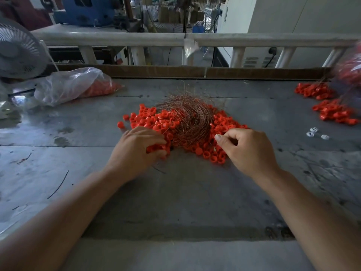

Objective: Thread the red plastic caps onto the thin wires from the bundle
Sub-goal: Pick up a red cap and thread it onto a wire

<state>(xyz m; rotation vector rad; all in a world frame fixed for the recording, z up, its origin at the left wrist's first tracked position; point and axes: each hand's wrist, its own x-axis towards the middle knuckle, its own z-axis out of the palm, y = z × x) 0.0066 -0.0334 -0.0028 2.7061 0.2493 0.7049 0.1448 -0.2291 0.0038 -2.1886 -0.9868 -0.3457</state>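
Observation:
A heap of small red plastic caps lies in the middle of the grey table. A curled bundle of thin copper-coloured wires rests on top of the heap. My left hand sits at the heap's left front edge, its fingers and thumb curled round several red caps. My right hand is at the heap's right front edge with fingers curled and thumb pressed to the forefinger. Whether a wire is pinched there I cannot tell.
A clear plastic bag holding red caps lies at the back left beside a white fan. More red caps lie at the far right under another bag. A few small white pieces sit nearby. A cardboard strip edges the table's back.

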